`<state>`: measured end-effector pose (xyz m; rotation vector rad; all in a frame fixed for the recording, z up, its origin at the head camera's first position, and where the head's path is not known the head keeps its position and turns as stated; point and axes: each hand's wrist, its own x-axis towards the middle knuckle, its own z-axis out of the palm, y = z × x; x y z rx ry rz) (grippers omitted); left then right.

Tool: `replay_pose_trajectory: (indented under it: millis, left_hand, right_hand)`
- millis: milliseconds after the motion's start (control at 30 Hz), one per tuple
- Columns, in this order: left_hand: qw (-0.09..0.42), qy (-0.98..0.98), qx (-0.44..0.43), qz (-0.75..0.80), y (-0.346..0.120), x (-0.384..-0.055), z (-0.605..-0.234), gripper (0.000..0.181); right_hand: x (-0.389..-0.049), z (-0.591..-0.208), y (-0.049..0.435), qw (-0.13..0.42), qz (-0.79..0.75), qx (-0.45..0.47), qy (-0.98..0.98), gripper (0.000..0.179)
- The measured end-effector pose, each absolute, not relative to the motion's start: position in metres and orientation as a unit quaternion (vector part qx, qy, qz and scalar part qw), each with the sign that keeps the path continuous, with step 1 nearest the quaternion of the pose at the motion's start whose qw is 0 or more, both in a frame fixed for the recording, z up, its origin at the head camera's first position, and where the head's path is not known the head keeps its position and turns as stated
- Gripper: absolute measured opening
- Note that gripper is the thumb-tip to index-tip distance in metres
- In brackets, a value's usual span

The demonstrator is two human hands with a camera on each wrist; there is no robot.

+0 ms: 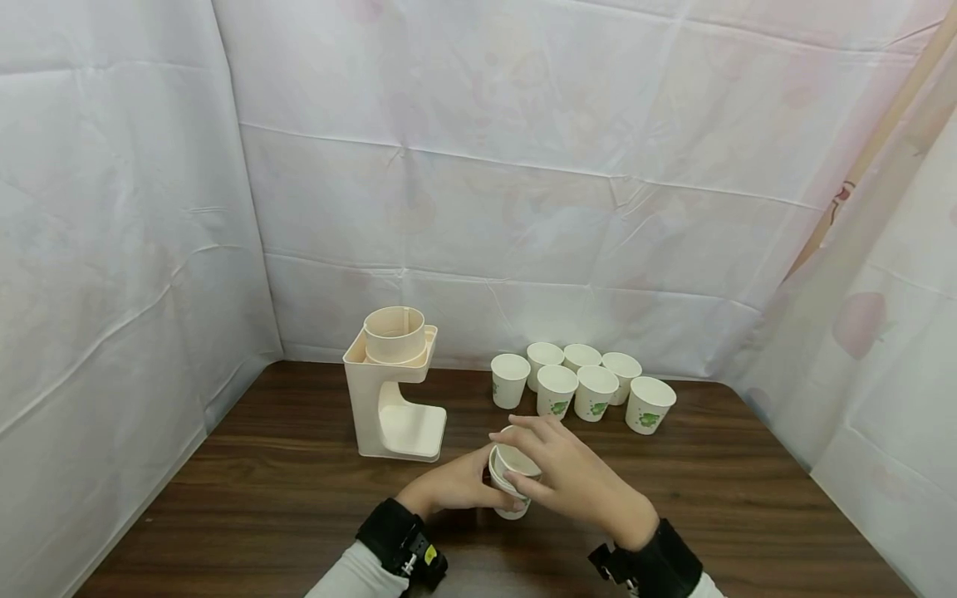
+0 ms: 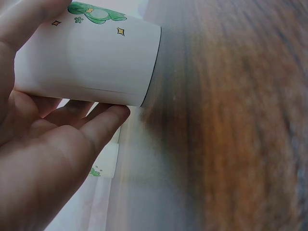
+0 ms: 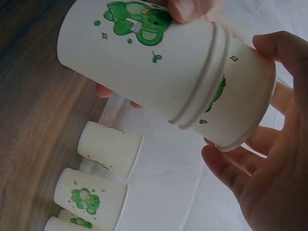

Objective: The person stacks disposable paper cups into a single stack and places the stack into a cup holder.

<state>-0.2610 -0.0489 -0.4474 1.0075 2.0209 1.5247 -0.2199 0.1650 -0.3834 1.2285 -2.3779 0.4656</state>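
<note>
Near the front of the table, my left hand (image 1: 459, 483) grips a small stack of white paper cups (image 3: 134, 72) printed with green cartoon figures. Two rims show close together on that stack in the right wrist view. Another paper cup (image 3: 245, 94) sits part-way inside the stack's mouth. My right hand (image 1: 571, 473) holds this upper cup near its rim, thumb on one side and fingers on the other. In the left wrist view the lowest cup's base (image 2: 151, 67) is close to the wood; whether it touches cannot be told.
Several paper cups (image 1: 557, 386) stand upright in a group at the back right of the dark wooden table (image 1: 247, 498). A cream plastic stand (image 1: 366, 415) with a round holder (image 1: 395, 345) on top is at the back left. White cloth (image 1: 478, 208) hangs behind.
</note>
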Motion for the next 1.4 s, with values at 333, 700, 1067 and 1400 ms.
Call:
replay_pose_trajectory:
  millis: [333, 700, 1067, 1400]
  left_hand:
    - [0.22, 0.722, 0.347, 0.557, -0.05, -0.26, -0.447, 0.069]
    - [0.214, 0.731, 0.336, 0.554, -0.052, -0.259, -0.447, 0.076]
    - [0.217, 0.735, 0.328, 0.552, -0.051, -0.258, -0.446, 0.082]
    - [0.219, 0.728, 0.344, 0.551, -0.052, -0.26, -0.448, 0.074]
  right_hand:
    - [-0.22, -0.388, 0.162, 0.193, 0.172, 0.456, -0.852, 0.033]
    - [-0.221, -0.392, 0.162, 0.16, 0.184, 0.447, -0.861, 0.032]
    - [-0.222, -0.395, 0.163, 0.151, 0.186, 0.448, -0.862, 0.034]
    - [-0.22, -0.393, 0.164, 0.133, 0.19, 0.438, -0.869, 0.036]
